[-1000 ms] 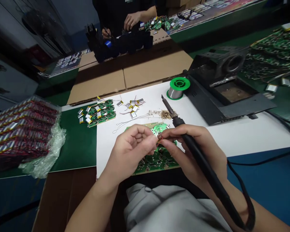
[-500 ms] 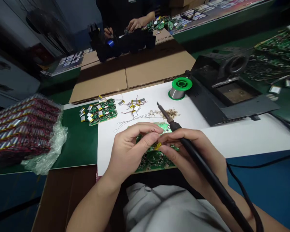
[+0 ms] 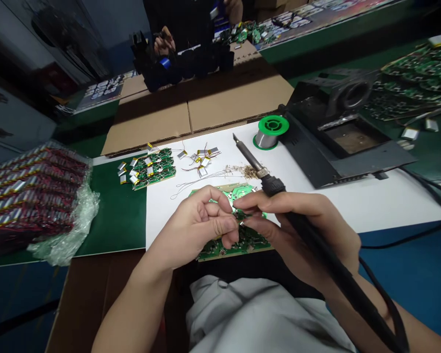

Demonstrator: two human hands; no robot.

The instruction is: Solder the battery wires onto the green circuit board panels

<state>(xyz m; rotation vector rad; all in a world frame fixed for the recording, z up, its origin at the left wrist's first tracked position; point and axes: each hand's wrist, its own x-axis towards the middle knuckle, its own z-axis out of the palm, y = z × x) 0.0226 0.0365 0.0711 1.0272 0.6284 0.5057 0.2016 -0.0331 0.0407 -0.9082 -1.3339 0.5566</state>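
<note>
Over a green circuit board (image 3: 238,245) on the white sheet (image 3: 297,171), my left hand (image 3: 206,223) is closed in a pinch; what its fingertips hold is too small to name, with a bit of yellow below them. My right hand (image 3: 301,225) is closed around a black soldering iron (image 3: 275,186), whose metal tip points up and away to the left. Its thumb and forefinger are slightly apart beside my left fingertips. Beyond the board lie thin wires (image 3: 198,182), brown solder crumbs (image 3: 250,171) and several small silver batteries (image 3: 204,159).
A green solder spool (image 3: 272,128) stands by a dark metal holder (image 3: 338,137). Boards with batteries (image 3: 154,166) lie left of the sheet, near a wrapped battery stack (image 3: 36,196). Cardboard (image 3: 235,105) lies beyond. Across the table, a person's hands (image 3: 164,43) show. More boards (image 3: 419,78) are at right.
My fingertips have drawn slightly apart, and the yellow piece between them is now mostly hidden. The iron's tip has moved up and left. Across the table, the person has raised one hand.
</note>
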